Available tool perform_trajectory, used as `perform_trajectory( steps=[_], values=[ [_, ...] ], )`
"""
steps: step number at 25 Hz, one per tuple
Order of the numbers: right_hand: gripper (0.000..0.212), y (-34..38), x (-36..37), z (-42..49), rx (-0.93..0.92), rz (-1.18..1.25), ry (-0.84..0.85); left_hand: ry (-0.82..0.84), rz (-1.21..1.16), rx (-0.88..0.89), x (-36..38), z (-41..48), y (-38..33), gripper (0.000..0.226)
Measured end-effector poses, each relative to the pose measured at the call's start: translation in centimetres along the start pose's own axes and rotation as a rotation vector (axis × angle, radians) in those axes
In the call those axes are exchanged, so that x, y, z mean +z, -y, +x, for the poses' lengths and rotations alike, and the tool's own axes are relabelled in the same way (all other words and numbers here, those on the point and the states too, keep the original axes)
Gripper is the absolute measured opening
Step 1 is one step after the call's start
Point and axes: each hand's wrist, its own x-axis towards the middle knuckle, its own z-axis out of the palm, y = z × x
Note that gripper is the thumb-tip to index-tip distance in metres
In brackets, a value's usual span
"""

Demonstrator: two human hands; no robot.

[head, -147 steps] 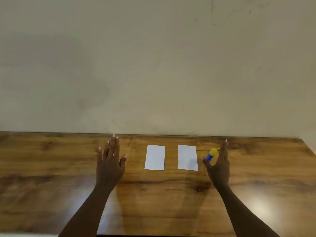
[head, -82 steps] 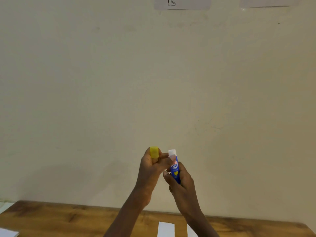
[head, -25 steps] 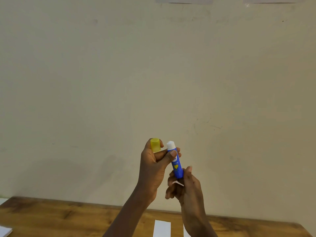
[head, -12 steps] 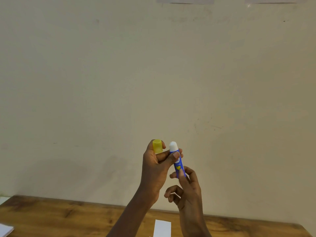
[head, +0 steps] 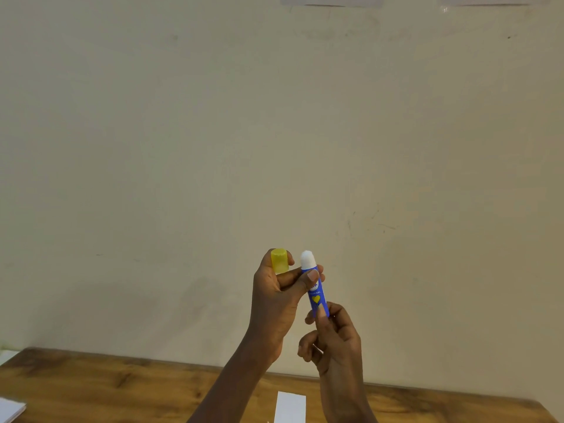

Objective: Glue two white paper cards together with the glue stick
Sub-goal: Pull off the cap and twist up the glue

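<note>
I hold the blue glue stick [head: 316,296] upright in front of the wall, well above the table. Its white glue tip sticks out at the top. My left hand [head: 274,303] pinches the stick's upper part with thumb and finger and keeps the yellow cap [head: 279,261] between its other fingers. My right hand [head: 334,340] grips the stick's bottom end with its fingertips. One white paper card [head: 290,406] lies on the wooden table [head: 106,389] below my hands. The second card is hidden behind my right forearm.
A stack of white paper [head: 10,409] lies at the table's left edge. A plain cream wall [head: 274,132] fills most of the view, with two paper sheets [head: 331,0] taped near the top.
Since I lifted the stick and pulled its cap off, the white glue tip has come further out of the tube. In the last second my right hand's fingers shifted at the base.
</note>
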Motion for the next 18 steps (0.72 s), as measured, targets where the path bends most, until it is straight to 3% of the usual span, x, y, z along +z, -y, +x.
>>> perform_trajectory(
  steps=[6,11,16,18],
  values=[
    [0.046,0.15,-0.41,0.24,0.121,0.037,0.065,0.001,0.018,0.006,0.14,0.0,0.29,0.027],
    [0.011,0.22,-0.05,-0.08,0.009,-0.038,0.028,0.006,0.059,0.012,0.21,0.24,0.39,0.028],
    [0.046,0.14,-0.34,0.03,0.095,0.011,0.06,0.028,0.024,0.011,0.39,-0.07,0.4,0.026],
    [0.038,0.32,-0.07,-0.01,0.061,-0.002,0.055,0.022,0.021,0.005,0.25,0.17,0.34,0.024]
  ],
)
